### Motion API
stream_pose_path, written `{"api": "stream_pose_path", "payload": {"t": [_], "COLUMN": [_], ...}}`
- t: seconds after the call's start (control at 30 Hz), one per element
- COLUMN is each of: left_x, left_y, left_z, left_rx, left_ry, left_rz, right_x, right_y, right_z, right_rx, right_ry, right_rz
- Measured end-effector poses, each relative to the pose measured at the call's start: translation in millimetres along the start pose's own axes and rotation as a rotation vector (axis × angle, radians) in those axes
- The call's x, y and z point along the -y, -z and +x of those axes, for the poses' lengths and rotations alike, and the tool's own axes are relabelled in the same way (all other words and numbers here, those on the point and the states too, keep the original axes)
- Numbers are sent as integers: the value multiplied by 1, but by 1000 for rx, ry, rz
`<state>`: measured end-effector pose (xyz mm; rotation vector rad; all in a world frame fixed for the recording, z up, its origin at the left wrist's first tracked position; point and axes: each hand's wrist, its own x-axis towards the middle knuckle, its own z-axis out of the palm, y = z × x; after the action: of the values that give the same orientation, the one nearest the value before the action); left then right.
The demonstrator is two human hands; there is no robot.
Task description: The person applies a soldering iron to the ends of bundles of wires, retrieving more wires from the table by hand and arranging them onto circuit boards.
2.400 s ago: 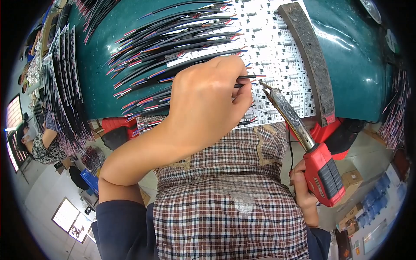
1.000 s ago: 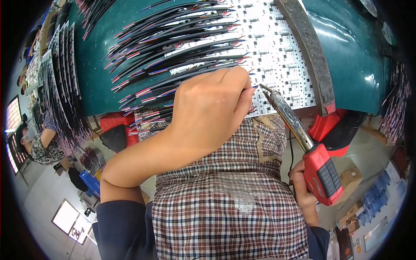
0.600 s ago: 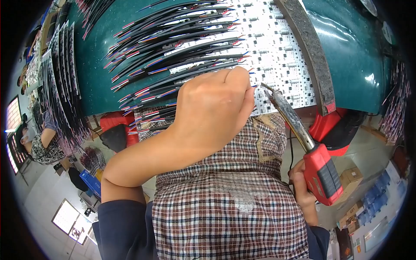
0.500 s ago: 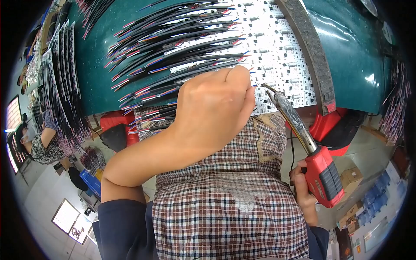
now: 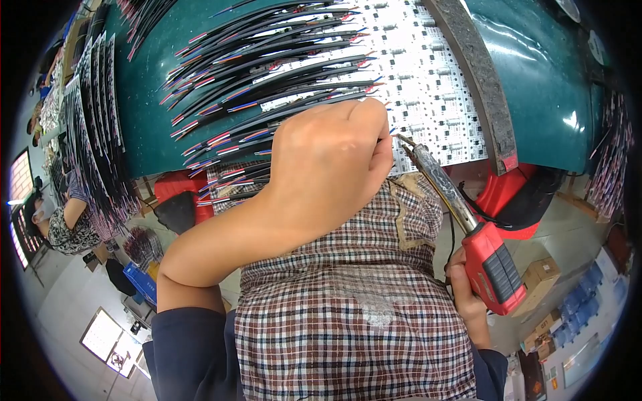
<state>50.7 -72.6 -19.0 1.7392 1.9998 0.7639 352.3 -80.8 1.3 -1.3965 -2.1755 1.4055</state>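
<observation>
My left hand (image 5: 328,147) is closed in a pinch at the near edge of the white circuit boards (image 5: 428,87). A thin cable with a blue wire end (image 5: 393,130) pokes out past its fingertips; most of that cable is hidden behind the hand. My right hand (image 5: 463,284) grips the red and black handle of a soldering iron (image 5: 495,267). The iron's bent tip is right by the blue wire end, and whether they touch I cannot tell. Rows of black cables (image 5: 267,73) with red, white and blue ends lie across the left part of the boards.
A dark stone-like bar (image 5: 478,80) lies along the boards' right side on the green table (image 5: 542,100). More cable bundles (image 5: 97,134) hang at the table's left end. A person (image 5: 63,217) sits at far left. Red and black stools stand below the table edge.
The soldering iron has shifted slightly left, bringing its tip closer to the wire end at my left fingertips. My left hand has barely moved.
</observation>
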Motion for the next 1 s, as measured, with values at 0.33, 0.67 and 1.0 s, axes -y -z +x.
{"api": "stream_pose_path", "payload": {"t": [0.33,0.67,1.0], "left_x": [-2,63,83], "left_y": [-2,74,71], "left_z": [-4,113,135], "left_rx": [-5,-29,-146], "left_ry": [-57,37,-93], "left_rz": [115,322,219], "right_x": [-9,-294,-36], "right_y": [31,436,110], "right_z": [-21,-331,-49], "right_rx": [-56,-129,-151], "right_ry": [-59,48,-8], "right_rz": [-159,-146,-112]}}
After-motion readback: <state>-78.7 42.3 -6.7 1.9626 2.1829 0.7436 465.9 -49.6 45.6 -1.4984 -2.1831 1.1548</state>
